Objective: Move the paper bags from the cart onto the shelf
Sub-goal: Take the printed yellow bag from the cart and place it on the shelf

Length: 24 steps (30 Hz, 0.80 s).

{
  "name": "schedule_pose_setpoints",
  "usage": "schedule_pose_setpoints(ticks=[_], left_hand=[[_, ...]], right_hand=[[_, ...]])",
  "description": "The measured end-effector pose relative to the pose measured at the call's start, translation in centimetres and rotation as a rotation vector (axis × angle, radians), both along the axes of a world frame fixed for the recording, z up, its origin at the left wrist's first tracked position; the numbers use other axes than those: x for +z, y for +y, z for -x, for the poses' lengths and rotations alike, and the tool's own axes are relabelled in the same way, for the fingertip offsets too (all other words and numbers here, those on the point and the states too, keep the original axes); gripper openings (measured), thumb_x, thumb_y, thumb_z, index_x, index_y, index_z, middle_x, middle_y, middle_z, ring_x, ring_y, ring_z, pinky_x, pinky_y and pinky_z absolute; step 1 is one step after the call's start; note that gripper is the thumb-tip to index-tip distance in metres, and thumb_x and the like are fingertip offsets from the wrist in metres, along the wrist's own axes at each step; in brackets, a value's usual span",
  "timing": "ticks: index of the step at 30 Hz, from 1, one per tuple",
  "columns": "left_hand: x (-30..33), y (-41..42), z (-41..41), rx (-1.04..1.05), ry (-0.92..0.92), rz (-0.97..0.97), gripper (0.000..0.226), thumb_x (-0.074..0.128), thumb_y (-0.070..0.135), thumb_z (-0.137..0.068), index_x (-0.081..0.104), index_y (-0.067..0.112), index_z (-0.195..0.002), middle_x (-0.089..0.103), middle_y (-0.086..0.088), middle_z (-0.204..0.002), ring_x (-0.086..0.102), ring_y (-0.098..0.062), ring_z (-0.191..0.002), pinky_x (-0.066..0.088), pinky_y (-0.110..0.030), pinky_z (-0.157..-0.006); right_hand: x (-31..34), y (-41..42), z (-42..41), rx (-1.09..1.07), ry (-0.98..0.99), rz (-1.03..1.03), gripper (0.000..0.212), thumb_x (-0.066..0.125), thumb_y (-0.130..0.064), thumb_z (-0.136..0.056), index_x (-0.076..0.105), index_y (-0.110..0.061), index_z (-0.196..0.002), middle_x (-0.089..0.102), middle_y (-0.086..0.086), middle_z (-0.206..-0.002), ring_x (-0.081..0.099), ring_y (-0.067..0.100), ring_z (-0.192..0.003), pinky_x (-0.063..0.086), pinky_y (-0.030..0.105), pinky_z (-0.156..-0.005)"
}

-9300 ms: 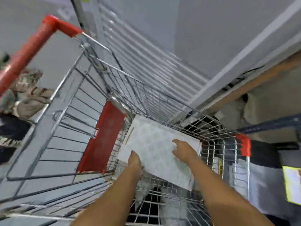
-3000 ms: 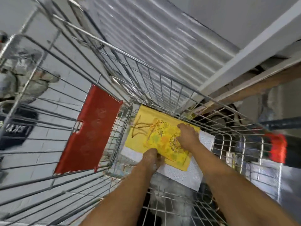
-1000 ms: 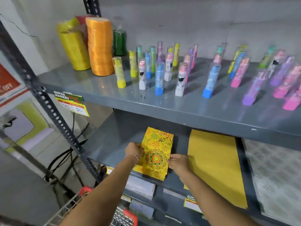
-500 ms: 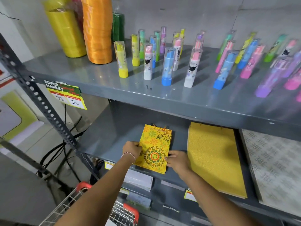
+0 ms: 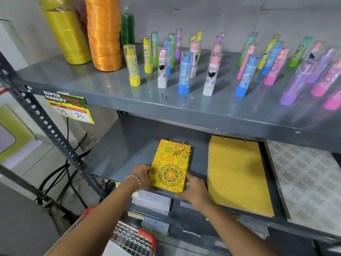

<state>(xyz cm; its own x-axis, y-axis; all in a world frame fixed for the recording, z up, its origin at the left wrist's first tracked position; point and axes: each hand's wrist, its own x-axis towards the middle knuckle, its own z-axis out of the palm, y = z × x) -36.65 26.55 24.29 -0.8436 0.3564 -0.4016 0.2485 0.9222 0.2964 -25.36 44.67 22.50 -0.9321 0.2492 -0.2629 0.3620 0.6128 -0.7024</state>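
A yellow price tag (image 5: 69,108) on the grey metal shelf (image 5: 121,156) reads "SUPER MARKET", "39" and "20". Left hand (image 5: 141,175) and right hand (image 5: 195,190) fingers press the sides of the yellow floral paper bags (image 5: 169,166), lying flat.

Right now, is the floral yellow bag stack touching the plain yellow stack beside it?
No. A strip of bare grey shelf separates the floral yellow bag stack from the plain yellow bag stack to its right.
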Motion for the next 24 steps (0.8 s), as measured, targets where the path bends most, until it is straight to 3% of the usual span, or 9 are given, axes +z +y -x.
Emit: schedule_pose_setpoints(ticks=[7, 13, 17, 20, 24], left_hand=[[0.1, -0.2, 0.1, -0.032, 0.04, -0.03, 0.049, 0.085, 0.025, -0.057, 0.071, 0.012, -0.103, 0.072, -0.009, -0.108, 0.065, -0.029, -0.096, 0.047, -0.023, -0.074], [0.0, -0.6, 0.1, -0.024, 0.026, -0.07, 0.046, 0.086, 0.029, -0.054, 0.074, 0.014, -0.096, 0.074, -0.006, -0.099, 0.058, -0.021, -0.077, 0.044, -0.02, -0.069], [-0.4, -0.7, 0.3, -0.012, 0.034, -0.074, 0.043, 0.085, 0.028, -0.058, 0.074, 0.013, -0.096, 0.073, -0.006, -0.099, 0.063, -0.026, -0.085, 0.043, -0.02, -0.069], [-0.7, -0.8, -0.1, 0.035, 0.048, -0.109, 0.04, 0.084, 0.028, -0.06, 0.073, 0.01, -0.094, 0.071, -0.009, -0.092, 0.056, -0.023, -0.075, 0.04, -0.021, -0.066], [-0.8, -2.6, -1.8, 0.179, 0.026, -0.249, 0.051, 0.087, 0.03, -0.055, 0.073, 0.013, -0.101, 0.073, -0.004, -0.095, 0.065, -0.02, -0.086, 0.048, -0.025, -0.076]], right_hand=[[0.0, -0.6, -0.5, 0.002, 0.027, -0.106, 0.053, 0.077, -0.02, -0.07, 0.058, -0.019, -0.119, 0.074, 0.0, -0.105, 0.068, 0.015, -0.092, 0.056, 0.028, -0.079], [-0.2, -0.5, -0.5, -0.054, -0.015, -0.077, 0.069, 0.08, -0.018, -0.072, 0.051, -0.014, -0.134, 0.068, 0.009, -0.119, 0.064, 0.018, -0.101, 0.05, 0.024, -0.085], [-0.3, -0.7, -0.7, -0.086, 0.003, -0.05, 0.061, 0.08, -0.016, -0.071, 0.058, -0.017, -0.128, 0.069, 0.007, -0.117, 0.065, 0.016, -0.099, 0.052, 0.023, -0.083], [-0.5, -0.8, -1.0, -0.079, 0.022, -0.051, 0.057, 0.078, -0.015, -0.073, 0.058, -0.017, -0.126, 0.07, 0.006, -0.115, 0.065, 0.015, -0.094, 0.053, 0.024, -0.08], [0.9, -1.4, -2.3, -0.072, 0.11, -0.139, 0.053, 0.074, -0.03, -0.075, 0.056, -0.023, -0.125, 0.064, 0.0, -0.123, 0.061, 0.02, -0.108, 0.052, 0.03, -0.083]])
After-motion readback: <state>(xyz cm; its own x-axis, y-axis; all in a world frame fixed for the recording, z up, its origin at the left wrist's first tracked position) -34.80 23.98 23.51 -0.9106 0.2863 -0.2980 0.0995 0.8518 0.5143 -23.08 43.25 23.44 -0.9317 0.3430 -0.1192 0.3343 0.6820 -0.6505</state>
